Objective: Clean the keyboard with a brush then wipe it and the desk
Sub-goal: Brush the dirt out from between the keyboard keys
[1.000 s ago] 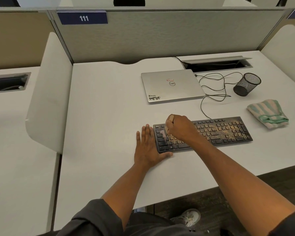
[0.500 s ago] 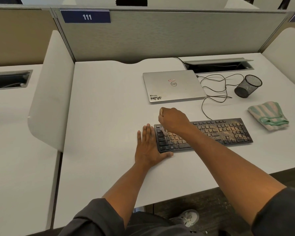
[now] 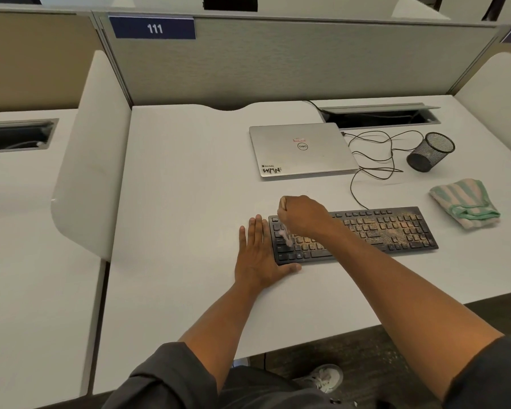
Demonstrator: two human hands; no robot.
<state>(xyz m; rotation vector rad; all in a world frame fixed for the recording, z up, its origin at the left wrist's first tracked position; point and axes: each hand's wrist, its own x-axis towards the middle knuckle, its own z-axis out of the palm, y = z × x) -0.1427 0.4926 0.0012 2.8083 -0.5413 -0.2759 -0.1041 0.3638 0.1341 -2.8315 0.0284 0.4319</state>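
Note:
A black keyboard covered in tan dust lies on the white desk. My right hand grips a small brush over the keyboard's left end; its pale bristles touch the keys and the handle tip pokes out above my fist. My left hand lies flat on the desk against the keyboard's left edge, thumb along the front corner. A striped green and pink cloth sits to the right of the keyboard.
A closed silver laptop lies behind the keyboard, with loose black cables beside it. A black mesh cup lies tipped at the back right. White dividers stand on both sides. An open cable hatch sits at the back.
My right hand with the brush moved left and away across the left keys, then back a little toward me. My left hand stayed in place.

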